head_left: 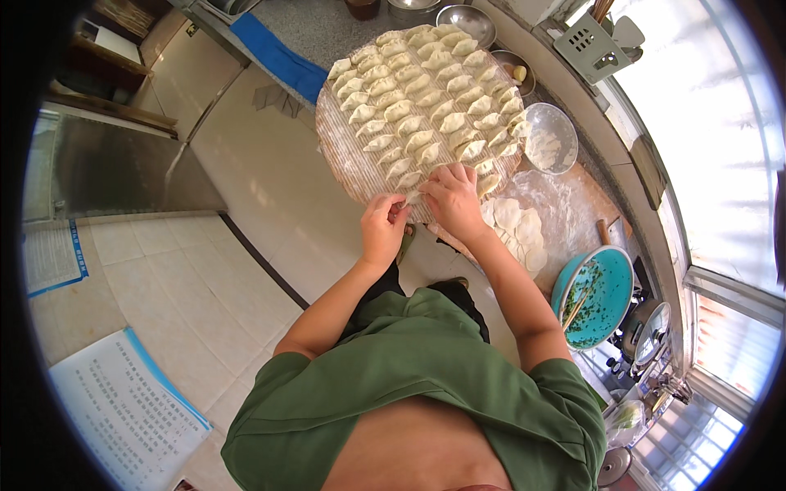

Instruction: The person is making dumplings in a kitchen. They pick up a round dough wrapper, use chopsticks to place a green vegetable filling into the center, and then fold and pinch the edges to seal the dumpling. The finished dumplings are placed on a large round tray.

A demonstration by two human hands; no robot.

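Between my two hands is a pale dumpling (414, 197) at the near edge of a round slatted tray (344, 169). My left hand (384, 222) pinches its left end between thumb and fingers. On its other side my right hand (453, 195) has the fingertips bent down onto the dough, partly hiding it. Rows of folded dumplings (398, 110) cover most of the tray, some close beyond my fingers. To the right of my right wrist, flat round dough wrappers (517, 230) lie in an overlapping pile on a floured board (571, 199).
A turquoise basin (621, 276) holds chopped green filling and chopsticks (577, 307). Beside the tray stands a bowl of flour (551, 139); metal bowls (468, 24) are behind it. A blue cloth (276, 54) hangs over the counter edge. A lidded pot (649, 334) sits right of the basin.
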